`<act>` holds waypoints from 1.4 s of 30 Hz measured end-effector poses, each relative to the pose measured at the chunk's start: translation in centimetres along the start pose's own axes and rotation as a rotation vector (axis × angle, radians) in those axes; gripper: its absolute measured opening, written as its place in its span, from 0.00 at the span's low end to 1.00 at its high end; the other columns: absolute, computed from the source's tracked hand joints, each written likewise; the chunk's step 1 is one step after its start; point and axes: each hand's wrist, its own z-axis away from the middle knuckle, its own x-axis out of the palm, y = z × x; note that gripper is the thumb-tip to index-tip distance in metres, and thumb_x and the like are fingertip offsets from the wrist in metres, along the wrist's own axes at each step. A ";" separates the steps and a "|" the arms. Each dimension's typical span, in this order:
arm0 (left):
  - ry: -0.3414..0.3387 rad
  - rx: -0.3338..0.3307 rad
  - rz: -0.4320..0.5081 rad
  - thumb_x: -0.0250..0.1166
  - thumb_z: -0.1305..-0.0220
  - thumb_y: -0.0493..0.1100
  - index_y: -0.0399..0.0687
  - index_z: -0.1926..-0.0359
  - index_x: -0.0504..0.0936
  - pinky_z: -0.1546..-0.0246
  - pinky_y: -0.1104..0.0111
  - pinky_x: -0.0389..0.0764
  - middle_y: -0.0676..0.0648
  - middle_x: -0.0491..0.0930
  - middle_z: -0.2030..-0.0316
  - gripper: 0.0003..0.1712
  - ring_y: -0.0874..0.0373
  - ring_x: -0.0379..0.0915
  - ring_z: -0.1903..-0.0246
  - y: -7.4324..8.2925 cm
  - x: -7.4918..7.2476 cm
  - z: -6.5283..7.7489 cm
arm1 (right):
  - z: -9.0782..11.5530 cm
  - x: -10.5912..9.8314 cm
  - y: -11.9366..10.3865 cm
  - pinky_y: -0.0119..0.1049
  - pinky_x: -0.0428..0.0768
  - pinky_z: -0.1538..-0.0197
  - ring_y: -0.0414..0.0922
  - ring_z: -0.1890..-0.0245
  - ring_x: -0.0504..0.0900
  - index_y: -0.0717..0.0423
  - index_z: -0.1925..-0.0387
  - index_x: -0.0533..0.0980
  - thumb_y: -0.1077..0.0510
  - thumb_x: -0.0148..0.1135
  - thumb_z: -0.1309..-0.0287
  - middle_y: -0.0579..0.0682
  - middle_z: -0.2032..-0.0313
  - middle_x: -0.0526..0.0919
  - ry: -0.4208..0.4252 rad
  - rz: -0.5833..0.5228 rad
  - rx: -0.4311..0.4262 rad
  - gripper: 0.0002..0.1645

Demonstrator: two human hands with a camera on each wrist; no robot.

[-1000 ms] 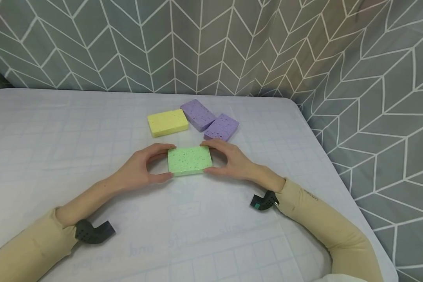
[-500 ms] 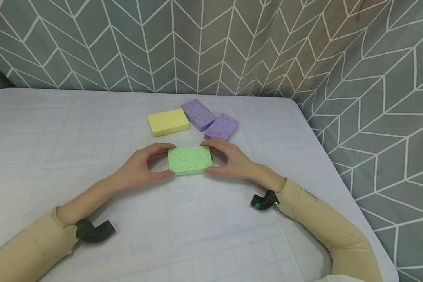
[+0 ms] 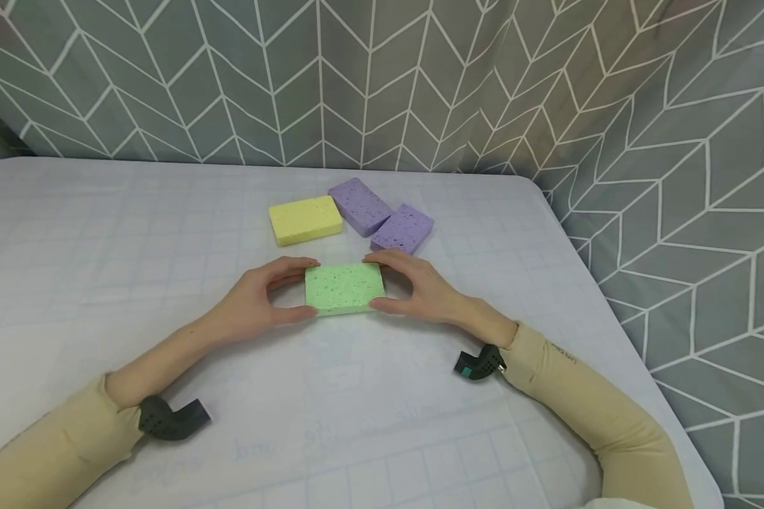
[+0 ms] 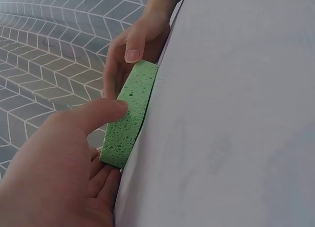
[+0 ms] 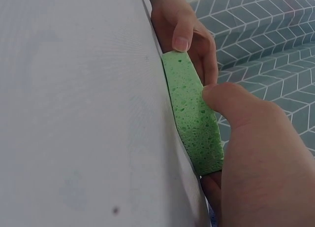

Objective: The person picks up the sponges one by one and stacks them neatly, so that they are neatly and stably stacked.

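A green sponge (image 3: 344, 288) lies flat on the white-covered table between both hands. My left hand (image 3: 264, 293) pinches its left end, thumb at the near edge and fingers at the far edge. The right hand (image 3: 417, 288) grips the opposite end in the same way. Both wrist views show the near side of the sponge (image 4: 130, 121) with a thumb against it; in the right wrist view the sponge (image 5: 191, 113) sits against the tabletop. Beyond the hands lie a yellow sponge (image 3: 305, 220) and two purple sponges, one farther back (image 3: 359, 206) and one nearer (image 3: 402, 229).
The table (image 3: 134, 233) has a white cover with faint grid lines. A grey curtain (image 3: 356, 85) with white chevron lines hangs behind it and along the right side. A dark wrist camera (image 3: 172, 418) sticks out below the left sleeve, another camera (image 3: 479, 363) below the right.
The left thumb has slid slightly inward along the green sponge's near edge. The whole head view has shifted a little; the sponges and the right hand keep their places.
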 end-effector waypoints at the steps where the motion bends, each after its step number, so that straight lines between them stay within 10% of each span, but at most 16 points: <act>1: -0.001 -0.004 0.003 0.78 0.46 0.44 0.51 0.33 0.72 0.31 0.63 0.71 0.49 0.73 0.35 0.40 0.52 0.70 0.34 0.0 0.0 0.0 | 0.0 0.0 0.0 0.44 0.66 0.25 0.49 0.31 0.69 0.57 0.34 0.71 0.52 0.75 0.47 0.53 0.36 0.76 0.002 -0.001 0.000 0.40; 42: -0.009 -0.003 0.024 0.78 0.46 0.42 0.48 0.33 0.72 0.31 0.65 0.71 0.48 0.74 0.35 0.40 0.51 0.70 0.34 0.4 -0.1 0.0 | 0.0 -0.3 -0.3 0.42 0.69 0.27 0.47 0.34 0.72 0.57 0.35 0.72 0.53 0.74 0.47 0.52 0.38 0.77 0.019 -0.029 0.023 0.38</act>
